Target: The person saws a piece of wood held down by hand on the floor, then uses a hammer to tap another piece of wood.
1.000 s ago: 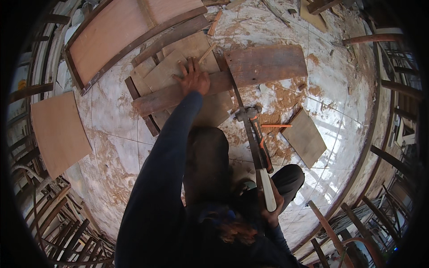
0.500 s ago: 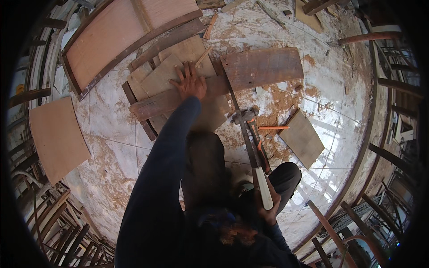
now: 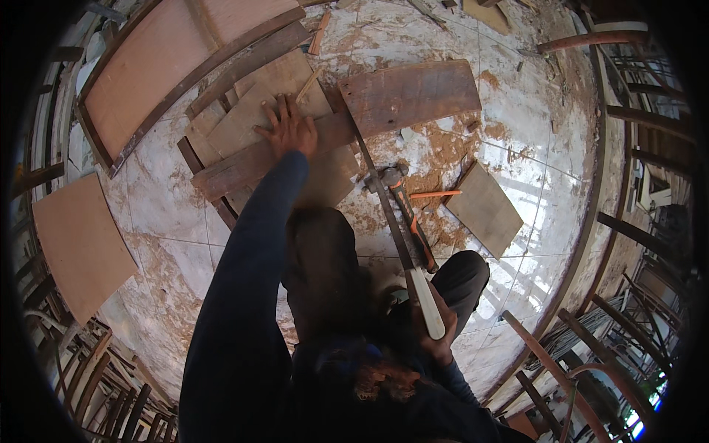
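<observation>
My left hand lies with fingers spread on a long brown plank, which rests across stacked plywood offcuts. My right hand grips the pale handle of a long saw. The saw's dark blade reaches to the plank, beside a wider reddish-brown board. A hammer with an orange and black handle lies just right of the blade, near a thin orange stick and a square plywood piece.
A framed plywood panel lies at the upper left, a loose plywood sheet at the left. Wooden bars and frames crowd both sides. Sawdust and scraps lie on the tiled floor. My bent knees are below the work.
The scene has shifted a little left and upward in the view. My left hand stays spread on the plank, and my right hand still holds the saw.
</observation>
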`<state>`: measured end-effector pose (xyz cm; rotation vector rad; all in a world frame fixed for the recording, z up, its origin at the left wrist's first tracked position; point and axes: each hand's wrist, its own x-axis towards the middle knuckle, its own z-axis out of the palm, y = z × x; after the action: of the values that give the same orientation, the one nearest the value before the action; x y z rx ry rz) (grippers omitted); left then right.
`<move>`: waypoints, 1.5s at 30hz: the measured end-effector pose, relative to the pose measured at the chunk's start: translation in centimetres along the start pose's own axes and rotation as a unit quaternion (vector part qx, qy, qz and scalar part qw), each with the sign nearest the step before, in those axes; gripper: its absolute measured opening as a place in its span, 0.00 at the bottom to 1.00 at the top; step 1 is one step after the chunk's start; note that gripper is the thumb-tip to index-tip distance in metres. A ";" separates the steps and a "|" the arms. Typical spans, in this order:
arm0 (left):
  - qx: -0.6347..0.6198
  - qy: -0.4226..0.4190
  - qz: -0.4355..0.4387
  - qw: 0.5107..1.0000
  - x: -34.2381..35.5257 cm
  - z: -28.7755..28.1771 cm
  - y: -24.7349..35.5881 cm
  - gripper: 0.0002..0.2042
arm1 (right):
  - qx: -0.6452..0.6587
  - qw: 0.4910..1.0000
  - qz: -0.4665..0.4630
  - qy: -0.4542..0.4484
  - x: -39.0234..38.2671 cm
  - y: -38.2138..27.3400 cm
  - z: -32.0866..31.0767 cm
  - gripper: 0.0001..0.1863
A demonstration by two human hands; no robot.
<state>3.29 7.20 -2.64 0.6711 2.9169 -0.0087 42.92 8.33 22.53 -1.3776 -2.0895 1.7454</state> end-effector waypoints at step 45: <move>-0.004 -0.027 0.002 1.000 0.5 -0.6 0.2 0.33 | -0.012 0.992 -0.117 0.041 9.2 3.5 5.3 0.26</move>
<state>2.81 7.62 -2.10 0.6651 2.8619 -0.0133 36.41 10.30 13.64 -1.1351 -2.1337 1.5518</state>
